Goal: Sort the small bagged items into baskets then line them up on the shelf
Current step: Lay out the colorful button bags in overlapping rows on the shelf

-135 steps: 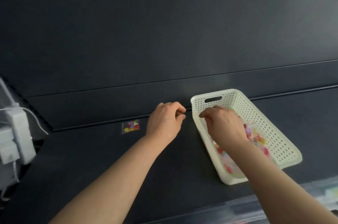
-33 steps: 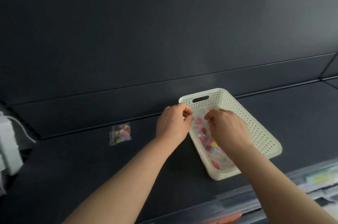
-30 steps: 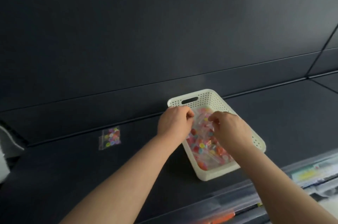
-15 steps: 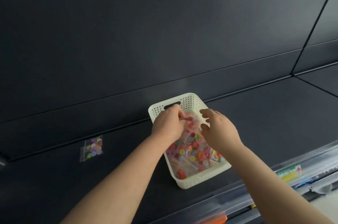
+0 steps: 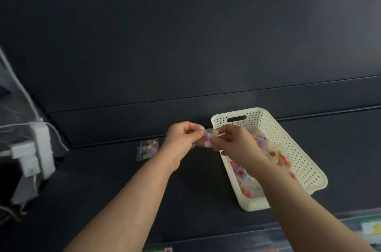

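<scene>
A cream perforated basket [image 5: 296, 148] sits on the dark shelf [image 5: 103, 190], with several clear bags of coloured buttons [image 5: 276, 157] inside it. Just left of the basket's near-left corner, above the shelf, my left hand [image 5: 181, 138] and my right hand [image 5: 233, 140] pinch one small clear bag of buttons [image 5: 208, 139] between them, each by one end. A second small bag of buttons [image 5: 148, 148] lies flat on the shelf against the back panel, left of my left hand.
White adapters and cables [image 5: 35, 148] hang at the shelf's left end. A clear price rail with coloured labels [image 5: 369, 227] runs along the shelf's front edge. The dark back panel [image 5: 185, 45] rises behind everything.
Both hands were in the basket half a second ago. They have lifted out to its left, holding one bag of buttons between them. The camera has swung left.
</scene>
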Tool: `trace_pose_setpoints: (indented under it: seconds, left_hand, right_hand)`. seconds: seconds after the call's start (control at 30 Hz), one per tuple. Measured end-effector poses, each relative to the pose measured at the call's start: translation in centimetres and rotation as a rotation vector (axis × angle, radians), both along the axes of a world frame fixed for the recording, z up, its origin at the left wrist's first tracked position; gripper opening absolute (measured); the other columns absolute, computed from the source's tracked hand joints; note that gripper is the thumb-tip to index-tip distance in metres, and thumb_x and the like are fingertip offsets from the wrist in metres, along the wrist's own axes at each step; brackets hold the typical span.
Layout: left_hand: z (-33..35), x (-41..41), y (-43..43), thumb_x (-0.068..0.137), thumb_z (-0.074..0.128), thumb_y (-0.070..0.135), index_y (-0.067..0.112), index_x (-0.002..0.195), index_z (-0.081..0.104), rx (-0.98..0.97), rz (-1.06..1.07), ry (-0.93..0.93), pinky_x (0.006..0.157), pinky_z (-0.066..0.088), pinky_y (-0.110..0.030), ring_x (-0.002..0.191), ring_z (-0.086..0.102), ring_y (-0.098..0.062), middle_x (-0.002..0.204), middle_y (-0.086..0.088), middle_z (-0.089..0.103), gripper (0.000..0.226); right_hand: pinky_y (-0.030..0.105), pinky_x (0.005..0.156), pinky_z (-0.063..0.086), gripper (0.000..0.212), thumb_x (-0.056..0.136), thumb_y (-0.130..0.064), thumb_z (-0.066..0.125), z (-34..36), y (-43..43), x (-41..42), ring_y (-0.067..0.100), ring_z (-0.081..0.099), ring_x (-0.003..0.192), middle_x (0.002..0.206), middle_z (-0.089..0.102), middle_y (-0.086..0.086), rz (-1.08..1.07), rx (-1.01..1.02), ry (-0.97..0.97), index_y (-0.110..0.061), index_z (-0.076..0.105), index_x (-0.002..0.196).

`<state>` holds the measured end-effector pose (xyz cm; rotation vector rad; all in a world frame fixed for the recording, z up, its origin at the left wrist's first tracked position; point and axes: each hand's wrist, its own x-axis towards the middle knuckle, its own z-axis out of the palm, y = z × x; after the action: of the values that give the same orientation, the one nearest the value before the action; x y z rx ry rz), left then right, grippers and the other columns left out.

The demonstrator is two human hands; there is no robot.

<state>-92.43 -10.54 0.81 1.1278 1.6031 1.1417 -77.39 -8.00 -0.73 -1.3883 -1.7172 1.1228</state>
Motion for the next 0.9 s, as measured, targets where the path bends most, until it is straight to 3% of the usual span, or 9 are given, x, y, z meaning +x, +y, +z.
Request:
trace_pose_setpoints:
  seconds: [0.17, 0.37, 0.43, 0.6, 0.77, 0.9]
  left_hand:
    - [-1.2, -3.0, -1.4, 0.094, 0.063, 0.018, 0.015, 0.092, 0.072, -0.004, 0.16, -0.044, 0.063, 0.049, -0.024, 0.066, 0.055, -0.008, 0.074, 0.005, 0.066, 0.009]
    - [-2.9, -6.6, -2.5, 0.093, 0.064, 0.022, 0.019, 0.088, 0.071, -0.03, 0.262, -0.015, 0.06, 0.049, -0.023, 0.073, 0.06, -0.009, 0.086, 0.002, 0.07, 0.009]
    - [-3.5, -8.0, -2.9, 0.093, 0.064, 0.02, 0.019, 0.088, 0.07, -0.045, 0.287, 0.027, 0.058, 0.049, -0.021, 0.072, 0.06, -0.008, 0.085, 0.003, 0.07, 0.008]
    - [-5.9, -11.8, -4.1, 0.089, 0.068, 0.013, 0.013, 0.096, 0.071, -0.124, 0.316, 0.07, 0.056, 0.046, -0.019, 0.071, 0.061, -0.008, 0.09, -0.001, 0.07, 0.007]
    - [-7.9, -15.2, -3.7, 0.085, 0.074, 0.018, 0.019, 0.096, 0.064, -0.14, 0.342, 0.246, 0.076, 0.057, -0.032, 0.083, 0.067, -0.014, 0.092, 0.001, 0.07, 0.015]
    - [-8.6, -16.6, -2.0, 0.088, 0.071, 0.022, 0.016, 0.108, 0.062, -0.091, 0.356, 0.454, 0.072, 0.052, -0.024, 0.081, 0.063, -0.011, 0.086, 0.009, 0.063, 0.023]
  right_hand:
    - [0.042, 0.078, 0.058, 0.007, 0.09, -0.023, 0.061, -1.2, -0.5, -3.5, 0.015, 0.07, 0.075, 0.075, 0.072, -0.001, -0.05, -0.055, 0.114, -0.019, 0.064, 0.086]
    - [0.034, 0.072, 0.059, 0.01, 0.09, -0.019, 0.061, -2.4, -0.8, -7.2, 0.017, 0.069, 0.083, 0.095, 0.07, 0.005, -0.03, -0.198, 0.187, -0.016, 0.059, 0.1]
    - [0.026, 0.067, 0.056, 0.025, 0.086, -0.016, 0.067, -2.8, -1.0, -8.3, 0.016, 0.068, 0.085, 0.098, 0.068, 0.005, 0.016, -0.192, 0.137, -0.02, 0.057, 0.11]
    - [0.019, 0.059, 0.048, 0.04, 0.08, -0.019, 0.076, -4.6, -1.7, -11.8, 0.007, 0.068, 0.073, 0.086, 0.071, 0.0, 0.132, -0.274, 0.059, -0.019, 0.057, 0.115]
    - [0.017, 0.061, 0.044, 0.044, 0.08, -0.024, 0.076, -6.0, -1.2, -15.3, 0.002, 0.06, 0.073, 0.078, 0.066, -0.008, 0.061, -0.086, -0.143, -0.019, 0.057, 0.119]
    - [0.019, 0.061, 0.041, 0.045, 0.083, -0.027, 0.073, -6.4, -0.5, -17.5, 0.001, 0.054, 0.071, 0.073, 0.059, -0.013, 0.009, -0.001, -0.221, -0.019, 0.053, 0.123]
